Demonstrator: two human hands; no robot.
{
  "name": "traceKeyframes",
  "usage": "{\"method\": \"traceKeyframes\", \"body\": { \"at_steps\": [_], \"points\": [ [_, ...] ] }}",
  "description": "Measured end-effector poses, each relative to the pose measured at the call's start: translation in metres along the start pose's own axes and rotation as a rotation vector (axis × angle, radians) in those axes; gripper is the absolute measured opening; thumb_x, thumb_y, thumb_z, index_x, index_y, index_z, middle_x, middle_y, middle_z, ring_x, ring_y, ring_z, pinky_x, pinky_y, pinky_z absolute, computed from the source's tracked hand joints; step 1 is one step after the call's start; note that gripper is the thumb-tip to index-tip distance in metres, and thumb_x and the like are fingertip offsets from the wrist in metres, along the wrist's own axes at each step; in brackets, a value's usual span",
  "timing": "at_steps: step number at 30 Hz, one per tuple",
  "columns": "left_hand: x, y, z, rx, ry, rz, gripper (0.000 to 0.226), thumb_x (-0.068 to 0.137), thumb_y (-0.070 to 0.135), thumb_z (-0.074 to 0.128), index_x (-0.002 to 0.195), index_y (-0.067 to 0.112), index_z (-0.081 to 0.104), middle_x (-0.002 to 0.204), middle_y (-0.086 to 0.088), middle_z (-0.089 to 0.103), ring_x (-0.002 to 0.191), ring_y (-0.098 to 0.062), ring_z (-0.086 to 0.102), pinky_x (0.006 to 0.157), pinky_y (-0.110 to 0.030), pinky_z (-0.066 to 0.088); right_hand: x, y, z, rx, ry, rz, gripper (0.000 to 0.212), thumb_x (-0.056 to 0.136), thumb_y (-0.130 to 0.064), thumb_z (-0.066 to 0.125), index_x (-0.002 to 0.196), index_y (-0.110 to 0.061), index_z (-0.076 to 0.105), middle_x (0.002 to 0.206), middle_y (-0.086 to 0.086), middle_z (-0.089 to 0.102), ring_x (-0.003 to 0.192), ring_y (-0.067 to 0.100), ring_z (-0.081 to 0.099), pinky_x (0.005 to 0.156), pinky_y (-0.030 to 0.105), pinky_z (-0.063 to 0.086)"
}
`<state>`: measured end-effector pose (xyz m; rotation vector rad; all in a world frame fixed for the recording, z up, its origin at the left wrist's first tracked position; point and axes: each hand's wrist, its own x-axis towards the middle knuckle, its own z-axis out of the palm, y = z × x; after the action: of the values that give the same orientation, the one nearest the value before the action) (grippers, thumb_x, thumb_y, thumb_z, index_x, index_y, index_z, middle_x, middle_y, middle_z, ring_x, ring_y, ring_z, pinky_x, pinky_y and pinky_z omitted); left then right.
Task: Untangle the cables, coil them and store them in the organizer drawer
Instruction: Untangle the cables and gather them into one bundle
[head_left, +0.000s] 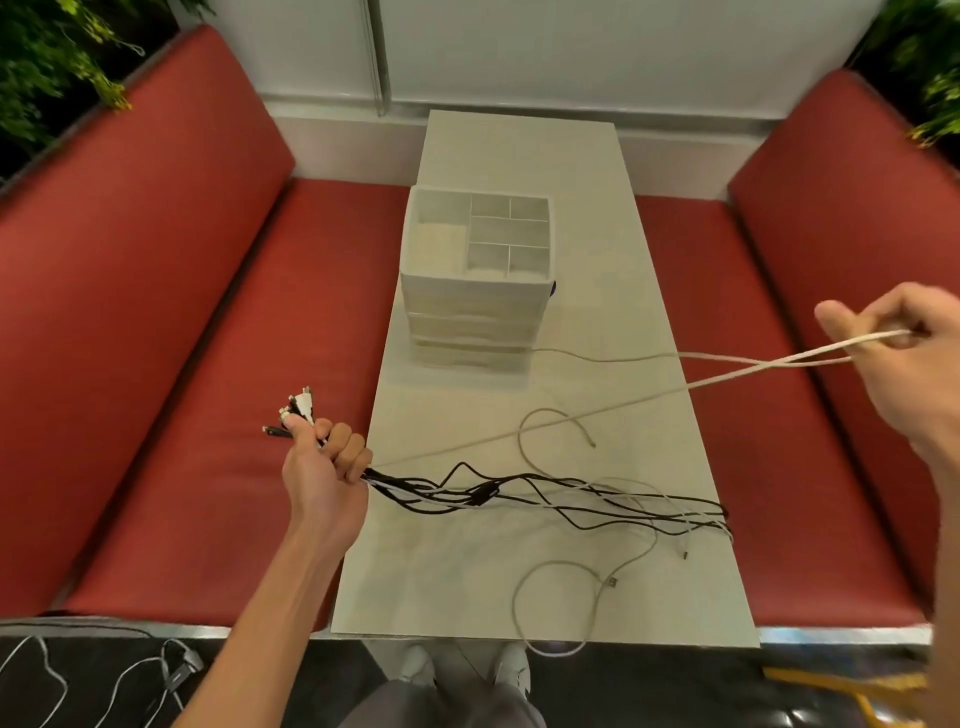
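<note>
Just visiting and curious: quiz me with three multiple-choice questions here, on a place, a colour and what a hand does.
1. Where does the organizer stand? A) on the floor B) on the table C) on a shelf
2. What colour are the benches? A) red B) blue C) green
3. What is the right hand doing? A) lying flat B) hanging empty C) pinching a white cable
Answers: 1 B, it stands on the pale tabletop; 2 A, both cushions are red; 3 C, its fingers pinch the white strand.
</note>
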<state>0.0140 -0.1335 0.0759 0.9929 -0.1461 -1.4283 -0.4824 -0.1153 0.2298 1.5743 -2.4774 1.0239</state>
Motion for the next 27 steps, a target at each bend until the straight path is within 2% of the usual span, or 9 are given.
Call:
{"method": "traceKeyframes", "body": {
  "at_steps": [5, 10, 12, 14, 16, 19, 21, 24, 27],
  "points": [
    [0.000, -0.014, 0.019, 0.006, -0.008, -0.019, 0.051, 0.113, 0.060, 0.035, 0.076, 0.025, 0.038, 0.065, 0.009, 0.017, 0.050, -0.009, 0.016, 0.044, -0.025, 0.018, 0.040, 0.049, 0.005, -0.123, 0.167, 0.019, 0.052, 0.099, -0.079, 0.058, 0.072, -0.037, 0.046, 0.072, 0.009, 0.047, 0.074, 0.039, 0.054, 0.073, 0.065, 0.046],
    [0.003, -0.020, 0.022, 0.003, 0.003, -0.020, 0.052, 0.113, 0.060, 0.034, 0.076, 0.024, 0.039, 0.065, 0.009, 0.017, 0.050, -0.009, 0.015, 0.044, -0.025, 0.018, 0.061, 0.098, 0.001, 0.076, 0.025, 0.334, 0.092, 0.092, -0.099, 0.021, 0.062, -0.021, 0.060, 0.067, 0.017, 0.055, 0.082, 0.049, 0.065, 0.091, 0.063, 0.051],
    [0.002, -0.023, 0.022, 0.034, 0.001, -0.020, 0.052, 0.113, 0.060, 0.034, 0.075, 0.025, 0.038, 0.065, 0.009, 0.017, 0.049, -0.009, 0.015, 0.045, -0.026, 0.016, 0.039, 0.071, 0.000, 0.166, -0.107, 0.481, 0.098, 0.087, -0.103, 0.022, 0.065, -0.019, 0.066, 0.068, 0.020, 0.062, 0.067, 0.040, 0.067, 0.080, 0.053, 0.059],
    [0.000, -0.029, 0.025, 0.077, -0.015, -0.024, 0.052, 0.112, 0.061, 0.035, 0.074, 0.026, 0.037, 0.064, 0.009, 0.017, 0.049, -0.008, 0.014, 0.046, -0.027, 0.013, 0.019, 0.055, 0.010, 0.273, -0.233, 0.518, 0.084, 0.097, -0.089, 0.040, 0.072, -0.014, 0.069, 0.071, 0.019, 0.066, 0.058, 0.027, 0.071, 0.066, 0.043, 0.069],
    [-0.003, -0.035, 0.029, 0.111, -0.024, -0.028, 0.052, 0.112, 0.061, 0.036, 0.074, 0.026, 0.036, 0.064, 0.009, 0.017, 0.048, -0.008, 0.014, 0.047, -0.028, 0.011, 0.005, 0.059, 0.024, 0.340, -0.216, 0.453, 0.058, 0.104, -0.065, 0.060, 0.083, -0.012, 0.073, 0.079, 0.013, 0.074, 0.071, 0.025, 0.079, 0.075, 0.040, 0.070],
    [-0.006, -0.040, 0.031, 0.123, -0.032, -0.024, 0.052, 0.111, 0.062, 0.037, 0.073, 0.026, 0.036, 0.064, 0.008, 0.016, 0.049, -0.009, 0.013, 0.049, -0.030, 0.010, -0.012, 0.077, 0.051, 0.121, -0.077, 0.334, 0.031, 0.098, -0.046, 0.076, 0.090, -0.016, 0.073, 0.085, 0.001, 0.079, 0.084, 0.021, 0.077, 0.093, 0.043, 0.061],
    [-0.007, -0.041, 0.031, 0.110, -0.035, -0.035, 0.053, 0.110, 0.063, 0.040, 0.073, 0.026, 0.036, 0.064, 0.008, 0.017, 0.049, -0.009, 0.013, 0.049, -0.029, 0.011, -0.029, 0.091, 0.075, -0.036, -0.075, 0.226, 0.019, 0.096, -0.029, 0.081, 0.089, -0.014, 0.073, 0.085, 0.008, 0.074, 0.079, 0.026, 0.067, 0.083, 0.039, 0.051],
    [-0.008, -0.038, 0.027, 0.090, -0.026, -0.053, 0.055, 0.108, 0.067, 0.043, 0.071, 0.027, 0.036, 0.063, 0.009, 0.017, 0.049, -0.010, 0.013, 0.046, -0.028, 0.012, -0.051, 0.124, 0.128, -0.277, -0.375, 0.225, 0.012, 0.089, -0.008, 0.086, 0.091, -0.009, 0.074, 0.090, 0.019, 0.073, 0.080, 0.036, 0.069, 0.075, 0.039, 0.050],
    [-0.009, -0.037, 0.020, 0.085, -0.016, -0.066, 0.056, 0.108, 0.067, 0.043, 0.069, 0.027, 0.035, 0.061, 0.009, 0.017, 0.048, -0.010, 0.012, 0.042, -0.026, 0.015, -0.075, 0.135, 0.174, -0.466, -0.782, 0.226, 0.043, 0.086, 0.003, 0.068, 0.127, -0.009, 0.069, 0.121, 0.019, 0.073, 0.113, 0.040, 0.068, 0.091, 0.039, 0.054]
  ]
}}
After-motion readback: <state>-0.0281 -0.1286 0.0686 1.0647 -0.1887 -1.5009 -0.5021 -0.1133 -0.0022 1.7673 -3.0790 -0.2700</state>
